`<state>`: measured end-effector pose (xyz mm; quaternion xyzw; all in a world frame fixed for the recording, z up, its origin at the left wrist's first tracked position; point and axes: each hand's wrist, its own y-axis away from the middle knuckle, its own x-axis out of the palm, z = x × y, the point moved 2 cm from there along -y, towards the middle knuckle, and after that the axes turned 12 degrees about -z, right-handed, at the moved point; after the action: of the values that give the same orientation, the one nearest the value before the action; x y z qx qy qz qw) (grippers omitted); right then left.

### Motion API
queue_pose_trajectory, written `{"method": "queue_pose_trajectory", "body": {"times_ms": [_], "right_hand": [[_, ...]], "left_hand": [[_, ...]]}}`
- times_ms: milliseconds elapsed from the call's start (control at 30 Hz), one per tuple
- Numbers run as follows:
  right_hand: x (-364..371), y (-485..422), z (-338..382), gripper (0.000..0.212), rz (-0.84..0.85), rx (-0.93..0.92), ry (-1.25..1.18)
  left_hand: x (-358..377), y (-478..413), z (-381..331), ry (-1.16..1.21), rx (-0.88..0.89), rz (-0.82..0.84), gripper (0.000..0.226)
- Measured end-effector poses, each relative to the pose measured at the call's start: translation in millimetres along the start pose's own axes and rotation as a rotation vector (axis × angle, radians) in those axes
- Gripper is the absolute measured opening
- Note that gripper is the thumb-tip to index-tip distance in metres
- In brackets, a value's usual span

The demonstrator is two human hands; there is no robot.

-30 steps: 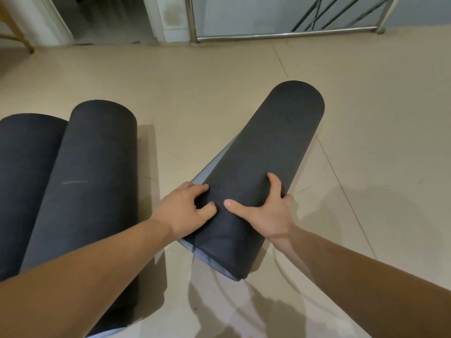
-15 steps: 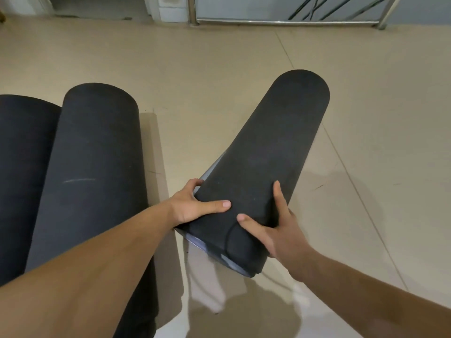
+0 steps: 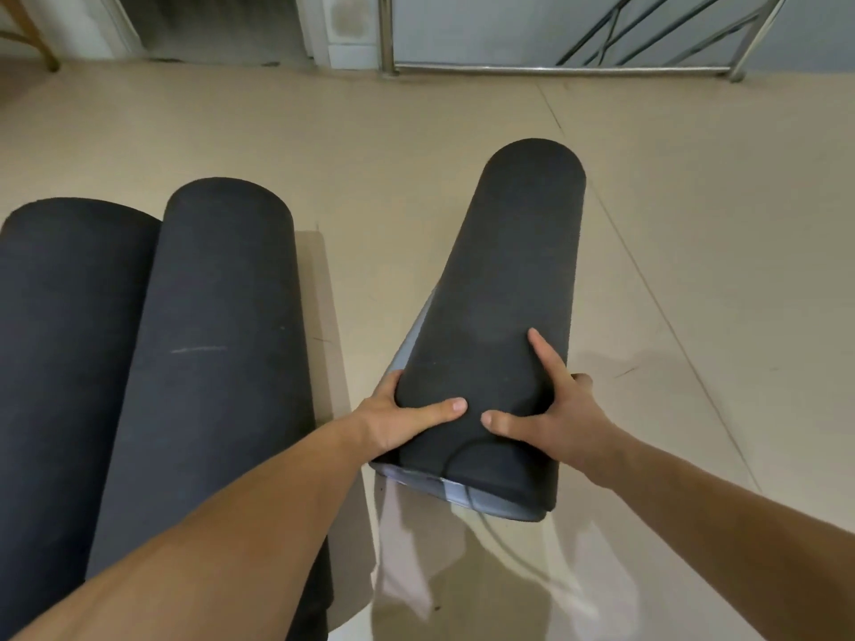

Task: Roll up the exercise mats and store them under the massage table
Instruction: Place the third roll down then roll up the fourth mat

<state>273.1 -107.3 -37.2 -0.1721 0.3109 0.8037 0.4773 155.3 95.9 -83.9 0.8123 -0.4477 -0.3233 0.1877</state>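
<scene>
A rolled black exercise mat (image 3: 504,289) with a grey inner layer showing at its near end is lifted off the floor, its far end pointing away from me. My left hand (image 3: 398,421) grips its near left side, thumb lying across the top. My right hand (image 3: 555,409) grips the near right side, forefinger stretched up along the roll and thumb across the top. Two more rolled black mats (image 3: 208,344) (image 3: 60,344) lie side by side on the floor to the left. The massage table is not in view.
Beige tiled floor (image 3: 694,270) spreads all around. A steel railing (image 3: 555,69) runs along the far wall. A wooden furniture leg (image 3: 41,43) stands at the far left, next to a doorway (image 3: 208,30).
The held mat has swung its far end more straight ahead and its near end has shifted right. My right forefinger now stretches further up the roll.
</scene>
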Motion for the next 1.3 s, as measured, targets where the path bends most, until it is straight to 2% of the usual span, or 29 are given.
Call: {"method": "queue_pose_trajectory", "body": {"times_ms": [133,233,267,333,400,467,567,667,733,800,933,1033,1100,1167,1233,1300], "right_hand": [[-9.6,-23.6,25.8,0.118,0.145,-0.097,0.136],[-4.2,-31.8,52.2,0.101,0.21,-0.18,0.208],[-0.4,-31.4,57.4,0.091,0.208,-0.193,0.224],[13.9,-25.7,64.3,0.077,0.206,-0.241,0.271],[31.4,-18.4,66.6,0.08,0.183,-0.317,0.337],[41.8,-14.3,69.2,0.087,0.128,-0.376,0.345],[37.1,-20.3,59.2,0.077,0.101,-0.283,0.127],[25.9,-25.6,41.7,0.087,0.174,-0.079,-0.15],[23.6,-18.6,39.0,0.085,0.234,0.005,-0.251],[22.2,-11.5,38.8,0.082,0.221,-0.009,-0.273],[20.1,14.3,41.6,0.074,0.227,-0.02,-0.242],[19.4,37.5,34.5,0.063,0.256,-0.072,-0.172],[18.2,46.1,31.6,0.06,0.248,-0.158,-0.128],[18.4,45.3,29.9,0.067,0.223,-0.207,-0.092],[20.8,38.5,29.6,0.091,0.242,-0.167,-0.108],[27.9,31.5,33.4,0.117,0.344,-0.099,-0.173]], "left_hand": [[2.6,27.7,2.3,0.052,-0.1,-0.005,0.118],[-12.2,51.4,1.6,-0.068,-0.182,0.039,0.109],[-17.7,56.7,-0.8,-0.068,-0.155,0.013,0.104],[-31.5,58.9,-9.9,-0.071,-0.002,-0.167,0.1],[-39.7,59.3,-23.7,-0.136,0.139,-0.339,0.109],[-38.3,59.3,-32.1,-0.123,0.138,-0.365,0.103],[-32.1,59.5,-32.2,-0.051,0.073,-0.345,0.102],[-23.4,60.4,-41.0,-0.059,0.058,-0.322,0.121],[-13.0,61.7,-51.2,-0.116,0.058,-0.322,0.128],[-5.7,65.4,-56.9,-0.117,0.062,-0.361,0.127],[-18.1,75.4,-41.4,0.038,-0.031,-0.428,0.131],[-31.6,87.7,-26.5,0.124,-0.085,-0.359,0.121],[-41.6,92.2,-23.8,0.077,-0.107,-0.304,0.118],[-53.8,90.4,-25.7,-0.092,-0.094,-0.3,0.126],[-64.2,87.1,-34.8,-0.307,0.019,-0.364,0.132],[-65.1,86.1,-41.6,-0.397,0.151,-0.384,0.129]]}}
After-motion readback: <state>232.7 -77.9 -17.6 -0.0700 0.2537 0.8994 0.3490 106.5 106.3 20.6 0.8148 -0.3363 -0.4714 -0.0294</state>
